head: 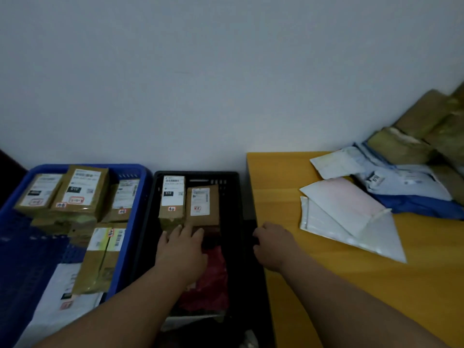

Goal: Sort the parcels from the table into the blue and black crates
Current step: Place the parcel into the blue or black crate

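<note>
Sorting partly done.
Left hand [182,247] flat on cardboard box [203,209] inside black crate [247,247]; right hand [273,244] empty beside it; mailers [351,217] left on worktop [288,177].

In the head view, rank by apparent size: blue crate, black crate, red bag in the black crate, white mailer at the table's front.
1-2. blue crate and black crate: alike, both cropped, unranked.
3. white mailer
4. red bag, partly hidden by the left hand.
</note>
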{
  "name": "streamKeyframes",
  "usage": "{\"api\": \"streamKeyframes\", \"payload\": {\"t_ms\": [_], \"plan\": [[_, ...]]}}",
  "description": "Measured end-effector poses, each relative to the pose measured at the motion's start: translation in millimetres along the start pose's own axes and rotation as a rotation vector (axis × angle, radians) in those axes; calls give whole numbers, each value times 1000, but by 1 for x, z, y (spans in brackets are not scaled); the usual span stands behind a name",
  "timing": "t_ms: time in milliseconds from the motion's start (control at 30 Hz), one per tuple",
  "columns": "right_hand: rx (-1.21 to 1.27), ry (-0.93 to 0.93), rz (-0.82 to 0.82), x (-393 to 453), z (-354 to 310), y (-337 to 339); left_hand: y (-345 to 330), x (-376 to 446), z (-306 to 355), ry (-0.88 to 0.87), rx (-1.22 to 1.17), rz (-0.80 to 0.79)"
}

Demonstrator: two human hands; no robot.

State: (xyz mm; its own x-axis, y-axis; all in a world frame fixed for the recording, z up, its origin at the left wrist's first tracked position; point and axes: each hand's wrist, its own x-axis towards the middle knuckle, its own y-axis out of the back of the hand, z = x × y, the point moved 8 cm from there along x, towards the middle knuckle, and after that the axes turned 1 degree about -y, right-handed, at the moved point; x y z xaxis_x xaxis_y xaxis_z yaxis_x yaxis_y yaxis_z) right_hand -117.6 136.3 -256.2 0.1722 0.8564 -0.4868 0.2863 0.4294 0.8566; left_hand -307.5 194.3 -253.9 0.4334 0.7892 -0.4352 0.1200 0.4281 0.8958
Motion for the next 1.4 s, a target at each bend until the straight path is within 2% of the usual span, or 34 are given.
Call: {"api": "streamKeyframes", "payload": {"t_ms": [400,700,1033,1200,1400], "plan": [[51,-235,125,-45,153,25,32,13,119,-78,-49,97],[66,-230,87,-34,273,44,20,50,258,-118,-105,42],[-32,-142,-119,14,293,22,-4,66,289,13,-86,-24],[-71,-125,-39,22,293,13,-10,70,287,29,-94,-26],[15,-60,-28,24,299,24,-16,73,289,18,-106,-35]]}}
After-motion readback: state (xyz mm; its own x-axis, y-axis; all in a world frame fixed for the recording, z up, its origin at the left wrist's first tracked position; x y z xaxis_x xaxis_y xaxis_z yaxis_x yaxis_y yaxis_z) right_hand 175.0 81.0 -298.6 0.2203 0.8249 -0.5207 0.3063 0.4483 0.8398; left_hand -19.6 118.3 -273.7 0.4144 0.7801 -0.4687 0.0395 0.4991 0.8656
